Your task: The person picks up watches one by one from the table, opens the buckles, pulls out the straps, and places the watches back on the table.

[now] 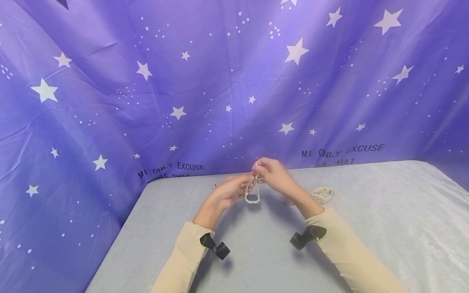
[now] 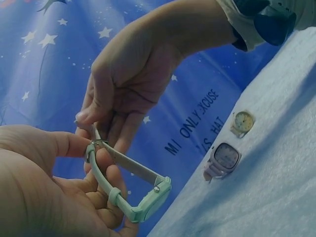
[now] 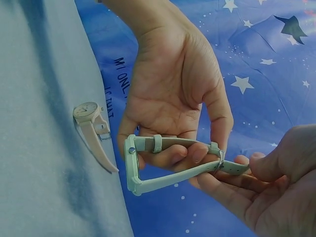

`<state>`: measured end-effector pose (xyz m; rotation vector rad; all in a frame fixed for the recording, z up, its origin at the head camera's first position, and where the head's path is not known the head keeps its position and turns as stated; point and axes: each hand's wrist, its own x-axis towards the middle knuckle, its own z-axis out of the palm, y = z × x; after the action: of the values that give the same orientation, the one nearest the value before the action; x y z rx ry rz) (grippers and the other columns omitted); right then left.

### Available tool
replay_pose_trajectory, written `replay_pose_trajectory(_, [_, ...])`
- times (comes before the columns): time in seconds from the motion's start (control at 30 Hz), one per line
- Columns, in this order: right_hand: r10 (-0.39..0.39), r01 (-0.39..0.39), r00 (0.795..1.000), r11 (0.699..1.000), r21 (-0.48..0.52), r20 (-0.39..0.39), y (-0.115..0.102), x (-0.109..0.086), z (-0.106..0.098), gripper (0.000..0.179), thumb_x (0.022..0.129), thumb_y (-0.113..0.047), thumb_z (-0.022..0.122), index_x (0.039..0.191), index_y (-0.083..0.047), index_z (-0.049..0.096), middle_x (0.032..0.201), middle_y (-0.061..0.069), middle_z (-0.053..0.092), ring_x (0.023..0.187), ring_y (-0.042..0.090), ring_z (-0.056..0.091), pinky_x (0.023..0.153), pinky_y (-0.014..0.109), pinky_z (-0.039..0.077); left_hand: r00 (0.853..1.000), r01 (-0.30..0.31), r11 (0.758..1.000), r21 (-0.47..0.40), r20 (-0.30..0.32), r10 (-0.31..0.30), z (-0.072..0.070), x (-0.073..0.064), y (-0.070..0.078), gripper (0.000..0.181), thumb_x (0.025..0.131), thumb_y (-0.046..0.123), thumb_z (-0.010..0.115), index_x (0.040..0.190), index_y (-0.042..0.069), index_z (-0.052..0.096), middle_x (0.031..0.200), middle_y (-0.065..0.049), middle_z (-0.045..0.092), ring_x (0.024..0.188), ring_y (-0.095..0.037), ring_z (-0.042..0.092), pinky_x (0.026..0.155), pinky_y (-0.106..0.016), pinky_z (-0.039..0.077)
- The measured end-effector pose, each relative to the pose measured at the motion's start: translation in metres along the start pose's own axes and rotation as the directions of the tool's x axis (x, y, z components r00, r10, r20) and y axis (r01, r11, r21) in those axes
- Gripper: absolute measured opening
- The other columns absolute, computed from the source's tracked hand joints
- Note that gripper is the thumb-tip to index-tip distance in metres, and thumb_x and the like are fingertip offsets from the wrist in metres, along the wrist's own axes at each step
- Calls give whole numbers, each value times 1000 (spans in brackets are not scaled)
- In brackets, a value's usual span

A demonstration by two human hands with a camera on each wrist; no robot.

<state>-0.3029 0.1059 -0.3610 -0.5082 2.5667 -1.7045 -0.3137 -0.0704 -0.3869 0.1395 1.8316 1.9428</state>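
Observation:
A pale wristwatch (image 1: 252, 199) with a rectangular case hangs between both hands above the table. My left hand (image 1: 228, 192) holds its buckle-side strap between thumb and fingers, with several fingers inside the strap loop. The free end of the other strap (image 3: 236, 168) passes through the metal buckle (image 3: 220, 160). That end is pinched between thumb and fingers of my right hand (image 1: 274, 176). In the left wrist view, the watch case (image 2: 154, 200) is turned side-on, its crown showing and its dial mostly hidden.
On the grey cloth-covered table (image 1: 256, 252), a gold-toned watch (image 2: 243, 123) and a pinkish square watch (image 2: 226, 157) lie to the right. Another round-faced watch (image 3: 88, 112) with its strap undone lies beyond the left hand. A purple star-printed curtain (image 1: 220, 81) hangs behind the table.

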Motion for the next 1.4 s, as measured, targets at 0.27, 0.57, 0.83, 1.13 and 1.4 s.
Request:
replay_pose_trajectory(0.27, [75, -80, 996, 986, 144, 41, 3, 2, -2, 24, 107, -4, 43, 118, 13, 56, 118, 31, 67, 108, 36, 69, 98, 47, 58, 998, 0, 1000, -14, 68, 1, 0, 0, -1, 20, 106, 14, 47, 94, 13, 64, 80, 8, 60, 79, -8, 54, 88, -28, 43])
replay_pose_trajectory(0.57, [95, -105, 993, 980, 166, 68, 4, 3, -2, 26, 108, -4, 41, 119, 14, 54, 120, 33, 66, 111, 39, 69, 96, 42, 60, 995, 21, 999, -24, 95, -19, 0, -2, -1, 33, 107, 9, 41, 81, 16, 61, 78, 8, 59, 76, -7, 54, 87, -27, 43])
replay_pose_trajectory(0.83, [91, -97, 994, 987, 126, 54, 2, 2, -2, 25, 107, -4, 41, 119, 15, 54, 118, 32, 66, 109, 39, 69, 93, 41, 61, 996, 31, 999, -9, 85, -31, -1, 0, -3, 24, 106, 10, 47, 88, 15, 63, 79, 9, 60, 80, -8, 54, 87, -28, 42])
replay_pose_trajectory(1.13, [90, -95, 994, 991, 95, 54, 2, 1, 0, 24, 107, -6, 44, 117, 12, 55, 116, 29, 68, 106, 38, 70, 94, 46, 61, 998, 22, 1000, 3, 65, -22, 1, 1, -5, 28, 104, 9, 46, 82, 15, 62, 76, 8, 58, 76, -7, 52, 85, -27, 40])
replay_pose_trajectory(1.4, [88, -96, 994, 988, 121, 66, 5, 2, 1, 24, 107, -5, 42, 116, 13, 56, 116, 30, 69, 107, 38, 70, 94, 46, 60, 996, 27, 1000, 2, 85, -27, 1, 3, -8, 36, 105, 6, 40, 77, 18, 59, 76, 8, 57, 77, -8, 52, 86, -28, 39])
